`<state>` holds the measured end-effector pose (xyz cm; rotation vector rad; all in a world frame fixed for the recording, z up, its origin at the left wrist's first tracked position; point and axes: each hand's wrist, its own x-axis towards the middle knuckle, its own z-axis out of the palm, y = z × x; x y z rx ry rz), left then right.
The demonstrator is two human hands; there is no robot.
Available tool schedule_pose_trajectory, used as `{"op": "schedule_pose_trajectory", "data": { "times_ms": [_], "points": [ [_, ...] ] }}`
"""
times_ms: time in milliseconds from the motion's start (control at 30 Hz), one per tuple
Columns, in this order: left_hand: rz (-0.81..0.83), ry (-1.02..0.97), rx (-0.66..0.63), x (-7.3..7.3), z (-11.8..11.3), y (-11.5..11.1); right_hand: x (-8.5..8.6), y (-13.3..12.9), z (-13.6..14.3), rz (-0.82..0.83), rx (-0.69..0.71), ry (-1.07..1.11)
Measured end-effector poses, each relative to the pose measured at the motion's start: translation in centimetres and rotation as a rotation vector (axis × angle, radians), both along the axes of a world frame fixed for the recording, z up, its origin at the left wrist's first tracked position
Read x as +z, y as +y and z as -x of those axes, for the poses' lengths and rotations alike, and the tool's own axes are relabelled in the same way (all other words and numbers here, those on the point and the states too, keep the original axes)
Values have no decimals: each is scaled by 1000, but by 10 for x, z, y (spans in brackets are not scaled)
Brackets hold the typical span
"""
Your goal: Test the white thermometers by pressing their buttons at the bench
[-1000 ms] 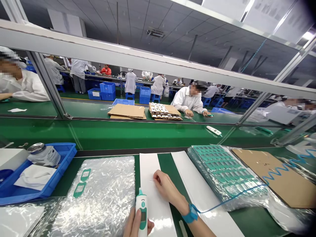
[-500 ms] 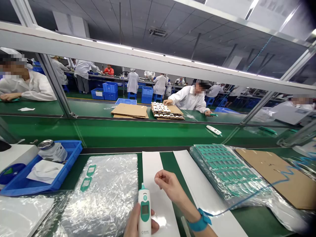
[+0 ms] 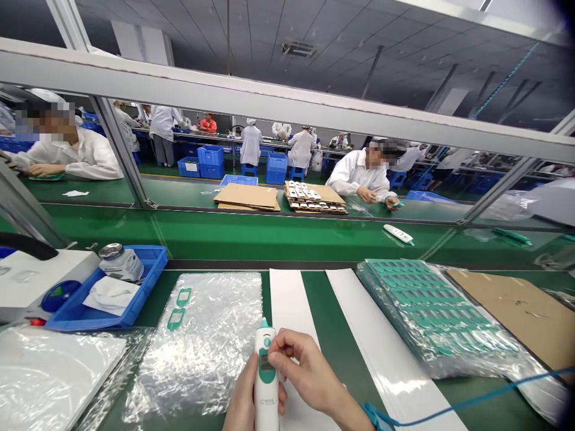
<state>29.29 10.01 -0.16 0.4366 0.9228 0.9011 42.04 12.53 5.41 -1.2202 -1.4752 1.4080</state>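
A white ear thermometer (image 3: 266, 396) with a green screen frame and a green tip stands upright near the bottom centre. My left hand (image 3: 243, 392) is wrapped round its body, thumb on the left side and fingertips showing on the right. My right hand (image 3: 312, 370) is at the thermometer's screen, thumb and index finger pinched together over its right edge. What the pinch holds, if anything, is too small or hidden. Left of the hands, two green frames (image 3: 176, 319) lie on a clear plastic-wrapped stack (image 3: 211, 359). A blue strap (image 3: 377, 417) circles my right wrist.
White strips (image 3: 285, 287) and a bagged stack of green frames (image 3: 431, 311) lie to the right, beside cardboard (image 3: 516, 299). A blue tray (image 3: 153, 281) holds a bottle. Another thermometer (image 3: 398, 234) rests on the green belt (image 3: 269, 239). A co-worker in white (image 3: 354, 170) sits opposite.
My right hand has moved left and down, from beside the thermometer onto its screen. The view has shifted slightly. The co-worker opposite has drawn a hand away from the stacked parts.
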Motion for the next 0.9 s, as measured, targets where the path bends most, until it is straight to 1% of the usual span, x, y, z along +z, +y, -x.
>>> {"op": "schedule_pose_trajectory", "data": {
  "times_ms": [267,400,467,567,633,733,833,900],
  "points": [
    [-16,-10,-16,-4,2,0,-3,-1,0,-28,10,-23],
    [-15,-26,-12,-4,3,-1,-2,-1,1,-29,16,-26],
    [-15,-71,-7,-2,2,-2,0,-1,1,-28,11,-34],
    [-12,-192,1,0,2,-3,2,-2,0,-21,13,-42],
    [-47,-217,9,1,2,-3,2,-3,0,-31,10,-45],
    [-85,-110,26,4,4,-5,1,-3,0,-25,14,-38],
    [-5,16,79,10,5,-8,-1,-5,1,-59,9,-73],
    [34,64,120,14,5,-11,-2,-6,1,-102,-25,-125]
  ]
}}
